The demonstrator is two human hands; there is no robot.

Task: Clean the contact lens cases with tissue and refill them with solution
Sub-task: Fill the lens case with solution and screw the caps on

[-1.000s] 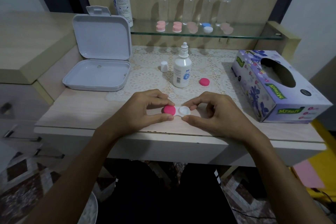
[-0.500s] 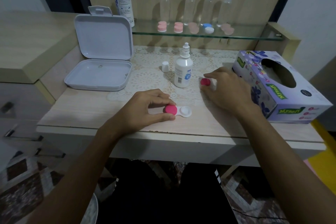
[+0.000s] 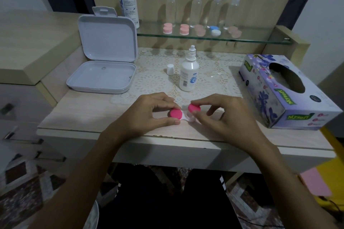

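So the lens case sits near the front edge of the desk, right between both hands. Left hand pinches the left end, thumb and index curled around the pink cap that's already on it. Right hand pinches the second pink cap between thumb and index, holding it tilted just over the case's white right well; can't tell if it's touching the rim. Other right fingers are loosely curled.

Just behind the hands, the small solution bottle stands upright with its nozzle bare, and its white cap stands beside it on the lace mat. The white box at left is hinged open, nothing visible inside. Tissue box at right, can't see tissue through the slot. On the glass shelf: a tall bottle, four clear bottles, and several lens cases, pink ones plus a blue-and-white one.
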